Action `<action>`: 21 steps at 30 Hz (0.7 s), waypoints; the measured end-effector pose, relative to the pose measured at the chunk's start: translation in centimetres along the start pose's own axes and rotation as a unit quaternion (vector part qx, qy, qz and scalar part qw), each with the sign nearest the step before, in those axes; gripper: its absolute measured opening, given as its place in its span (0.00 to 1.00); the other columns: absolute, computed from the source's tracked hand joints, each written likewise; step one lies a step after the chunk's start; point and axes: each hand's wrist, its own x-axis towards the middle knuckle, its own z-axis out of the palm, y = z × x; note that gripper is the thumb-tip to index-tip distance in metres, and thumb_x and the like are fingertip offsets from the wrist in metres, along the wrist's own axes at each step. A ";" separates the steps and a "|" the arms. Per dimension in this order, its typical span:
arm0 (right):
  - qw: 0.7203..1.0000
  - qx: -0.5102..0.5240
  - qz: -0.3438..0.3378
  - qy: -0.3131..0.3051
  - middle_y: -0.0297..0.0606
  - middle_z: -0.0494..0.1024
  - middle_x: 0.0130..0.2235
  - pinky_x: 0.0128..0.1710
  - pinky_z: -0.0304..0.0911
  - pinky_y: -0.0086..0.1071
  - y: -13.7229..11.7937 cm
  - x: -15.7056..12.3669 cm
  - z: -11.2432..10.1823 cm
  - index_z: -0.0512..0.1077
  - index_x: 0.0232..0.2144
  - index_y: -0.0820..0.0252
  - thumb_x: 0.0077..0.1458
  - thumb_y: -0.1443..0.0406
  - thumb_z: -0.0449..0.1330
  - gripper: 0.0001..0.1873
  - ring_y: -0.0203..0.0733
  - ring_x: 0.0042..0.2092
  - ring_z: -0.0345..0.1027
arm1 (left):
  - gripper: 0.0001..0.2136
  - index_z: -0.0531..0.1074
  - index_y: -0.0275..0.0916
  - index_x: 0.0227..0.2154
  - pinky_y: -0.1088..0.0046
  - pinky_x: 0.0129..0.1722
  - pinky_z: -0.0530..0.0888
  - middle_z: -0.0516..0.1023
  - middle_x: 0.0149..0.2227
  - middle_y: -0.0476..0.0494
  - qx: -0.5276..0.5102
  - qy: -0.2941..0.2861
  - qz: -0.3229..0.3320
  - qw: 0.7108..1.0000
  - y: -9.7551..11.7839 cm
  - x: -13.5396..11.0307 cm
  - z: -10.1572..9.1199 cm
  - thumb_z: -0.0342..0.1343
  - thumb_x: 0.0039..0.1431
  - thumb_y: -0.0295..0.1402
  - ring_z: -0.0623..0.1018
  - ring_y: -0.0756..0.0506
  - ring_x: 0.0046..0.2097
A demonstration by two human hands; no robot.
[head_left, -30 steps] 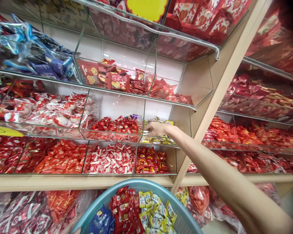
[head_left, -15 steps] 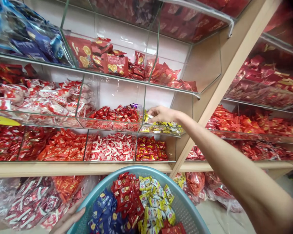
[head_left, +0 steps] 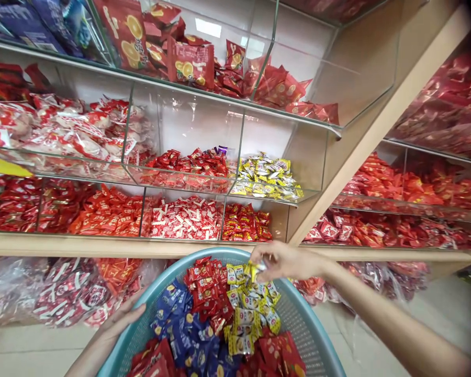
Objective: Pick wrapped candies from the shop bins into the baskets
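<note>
A teal plastic basket (head_left: 317, 335) is in front of me at the bottom. My left hand (head_left: 115, 325) grips its left side, thumb near the rim, other fingers mostly hidden. Over the basket's far right part, my right hand (head_left: 280, 260) pinches a yellow-and-white wrapped candy (head_left: 256, 269). Just under it lie similar yellow-and-white candies (head_left: 248, 317). Small red packets (head_left: 208, 287), blue packets (head_left: 188, 335) and larger dark red packets (head_left: 282, 353) fill the rest of the basket.
Glass-fronted shelves face me. One bin holds yellow-and-white candies (head_left: 267, 173), with red candies (head_left: 196, 167) in the bin to its left. Beneath the wooden shelf edge (head_left: 82, 244) sit clear bags of sweets (head_left: 73, 293). A slanted wooden post (head_left: 361, 141) stands at right.
My right hand has come down from the yellow-and-white candy bin to above the basket, holding a candy. The left hand stays at the basket's side. The view has shifted a little.
</note>
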 end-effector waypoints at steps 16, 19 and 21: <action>0.968 -0.080 0.211 0.112 0.29 0.60 0.20 0.21 0.46 0.27 3.1 4.0 8.0 0.60 0.17 0.58 0.34 0.57 0.62 0.16 0.33 0.25 0.53 | 0.30 0.66 0.44 0.50 0.68 0.38 0.73 0.77 0.42 0.46 -0.002 -0.008 0.001 1.000 0.0 0.0 0.1 0.63 0.39 0.29 0.73 0.36 0.45; 0.959 -0.144 0.226 0.096 0.33 0.64 0.24 0.22 0.48 0.27 2.5 4.2 8.2 0.61 0.18 0.59 0.34 0.56 0.63 0.16 0.36 0.29 0.57 | 0.31 0.65 0.43 0.50 0.67 0.38 0.73 0.77 0.41 0.44 0.003 -0.006 0.005 1.000 0.0 -0.1 0.2 0.63 0.39 0.29 0.74 0.35 0.44; 0.954 -0.166 0.231 0.091 0.34 0.66 0.27 0.22 0.48 0.27 2.1 4.1 8.4 0.64 0.20 0.59 0.35 0.56 0.62 0.15 0.37 0.30 0.59 | 0.31 0.65 0.42 0.51 0.65 0.38 0.74 0.77 0.41 0.43 0.005 0.000 0.006 1.000 0.0 -0.2 0.2 0.63 0.39 0.28 0.74 0.35 0.43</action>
